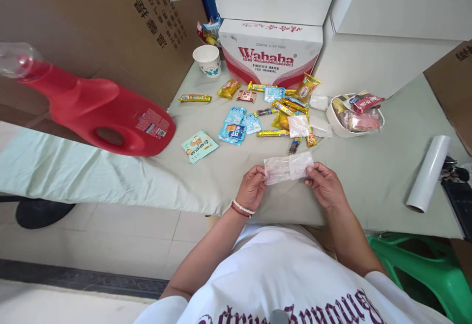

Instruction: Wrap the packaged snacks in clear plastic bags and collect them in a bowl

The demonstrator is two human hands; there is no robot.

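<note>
Stretched between my two hands is a clear, crinkled plastic wrapper (288,168) with a whitish panel at its right part. My left hand (253,185) pinches its left end, and a beaded bracelet sits on that wrist. The right end is pinched by my right hand (324,181). Just beyond the wrapper lies a loose spread of snacks: yellow candy sticks (273,132), blue sachets (233,131), a small dark-wrapped stick (294,146) and another whitish wrapper (299,126). A pale green packet (199,146) rests to the left of them.
A white tub (337,120) of wrapped snacks stands right of the spread. Behind are a Wahaha carton (271,51) and a paper cup (207,61). A large red jug (110,112) leans in at left. A white roll (428,174) lies near the right edge.
</note>
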